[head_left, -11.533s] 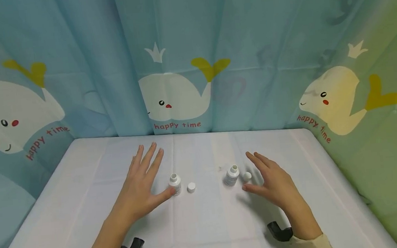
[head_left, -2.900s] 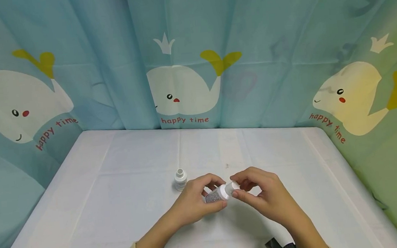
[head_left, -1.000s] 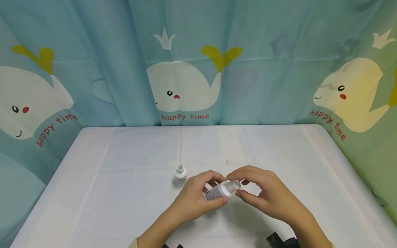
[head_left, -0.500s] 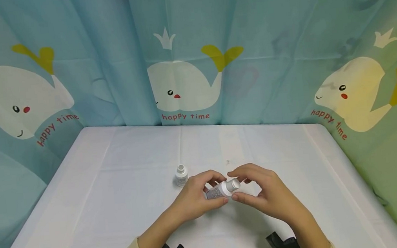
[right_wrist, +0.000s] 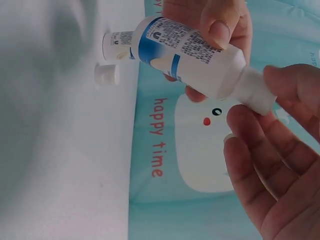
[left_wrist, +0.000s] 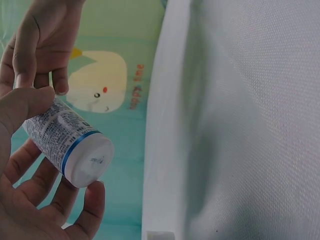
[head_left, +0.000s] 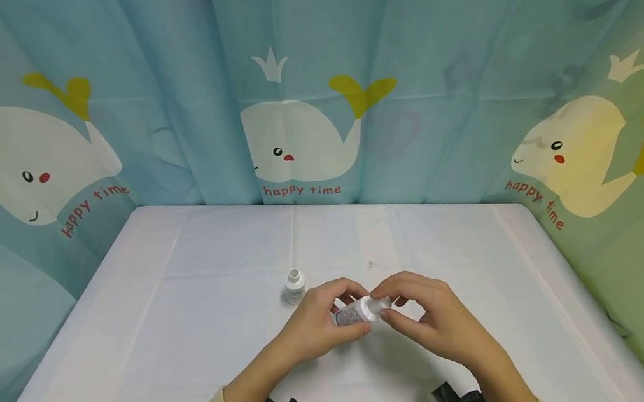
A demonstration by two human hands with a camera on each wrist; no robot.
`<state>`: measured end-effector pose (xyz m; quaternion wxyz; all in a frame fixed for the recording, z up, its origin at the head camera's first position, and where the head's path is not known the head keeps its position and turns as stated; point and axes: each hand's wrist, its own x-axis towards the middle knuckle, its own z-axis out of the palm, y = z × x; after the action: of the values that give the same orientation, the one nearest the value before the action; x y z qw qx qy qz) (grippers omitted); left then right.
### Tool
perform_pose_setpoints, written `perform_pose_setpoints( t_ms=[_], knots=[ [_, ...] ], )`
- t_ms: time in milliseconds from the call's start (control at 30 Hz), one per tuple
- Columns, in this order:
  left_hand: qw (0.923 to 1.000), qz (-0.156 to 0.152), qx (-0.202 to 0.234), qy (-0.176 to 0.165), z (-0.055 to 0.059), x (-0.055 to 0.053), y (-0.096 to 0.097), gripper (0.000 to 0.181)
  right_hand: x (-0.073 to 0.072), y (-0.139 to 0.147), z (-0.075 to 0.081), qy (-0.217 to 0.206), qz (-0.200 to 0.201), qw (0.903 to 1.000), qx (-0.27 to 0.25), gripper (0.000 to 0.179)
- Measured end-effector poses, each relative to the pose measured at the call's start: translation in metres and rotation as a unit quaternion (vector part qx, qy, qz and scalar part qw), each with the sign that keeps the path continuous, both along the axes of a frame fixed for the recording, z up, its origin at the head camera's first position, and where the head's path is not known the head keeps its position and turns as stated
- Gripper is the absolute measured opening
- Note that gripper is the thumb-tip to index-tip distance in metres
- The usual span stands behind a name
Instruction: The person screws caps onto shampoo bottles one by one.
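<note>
You are holding a small white bottle above the surface, tilting it so its neck is pointing towards your right side. Your left hand is wrapping its fingers and thumb around the labelled body, while the fingers and thumb of your right hand are pinching the white cap at the neck. The pictures are not showing how far the cap is seated on the thread.

The likeliest trouble is lying there: if the cap is sitting askew, turning it would probably cross the thread and leave it jamming or loose. The bottle could also be spinning along with the cap if your left grip is too light on the smooth label. Your right fingertips are covering little of the cap, so a slip could be sending it to the surface. Whether the bottle is containing anything, you cannot tell; if it is, the tilt is inviting a spill.

A second bottle is standing uncapped near your left knuckles, where a backward nudge could be toppling it. Its neighbour, a loose cap, is resting beside it and could be rolling if bumped.
</note>
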<state>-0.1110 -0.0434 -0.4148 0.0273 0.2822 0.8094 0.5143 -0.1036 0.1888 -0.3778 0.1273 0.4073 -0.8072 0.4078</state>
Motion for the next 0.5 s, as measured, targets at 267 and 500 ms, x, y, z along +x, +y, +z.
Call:
perform_pose_setpoints(
  t_ms=[267,500],
  knots=[
    [0.9999,0.001,0.004,0.012,0.0013,0.0002,-0.0014,0.037,0.0021,0.0004,0.0002,-0.03,-0.039,0.9986,0.021,0.038],
    [0.9999,0.004,0.004,0.01,0.0033,0.0001,-0.0023,0.037,0.0004,-0.0032,0.001,0.012,0.0,0.9999,-0.006,0.044]
  ],
)
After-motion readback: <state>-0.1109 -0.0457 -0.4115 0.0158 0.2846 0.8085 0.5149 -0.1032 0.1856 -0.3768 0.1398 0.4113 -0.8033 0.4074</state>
